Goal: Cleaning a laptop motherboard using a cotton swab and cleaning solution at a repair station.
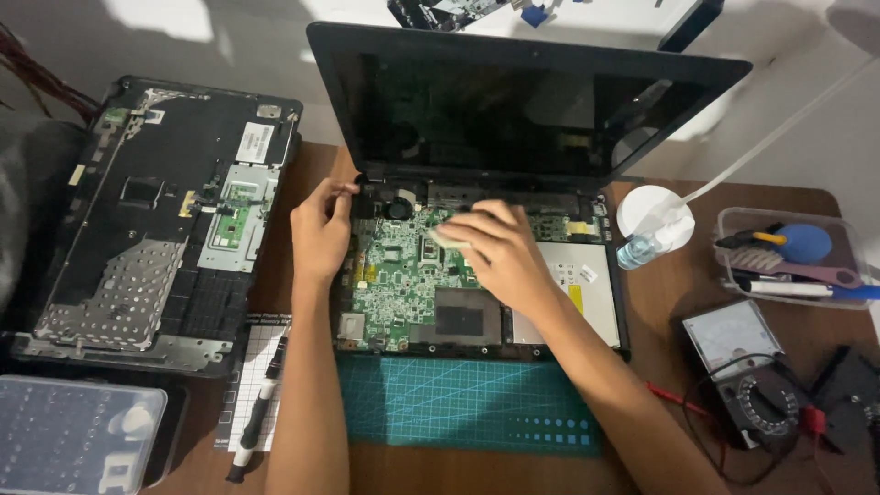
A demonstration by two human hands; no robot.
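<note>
The right hand (500,252) presses a small pale pad (449,238) onto the green board (399,275) of the opened laptop (513,110), mid-worktop. The left hand (321,229) pinches the laptop's left hinge corner (364,188).

Laptop (486,275) on mat (458,403); multimeter (747,367) right; cover (156,220) left

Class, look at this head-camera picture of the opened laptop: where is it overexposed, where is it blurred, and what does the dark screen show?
Head view: bright patches wash out the wall at top left; the right hand is slightly motion-blurred over the green circuit board; the laptop screen is dark and shows faint reflections; the multimeter sits in dimmer light at lower right.
</note>
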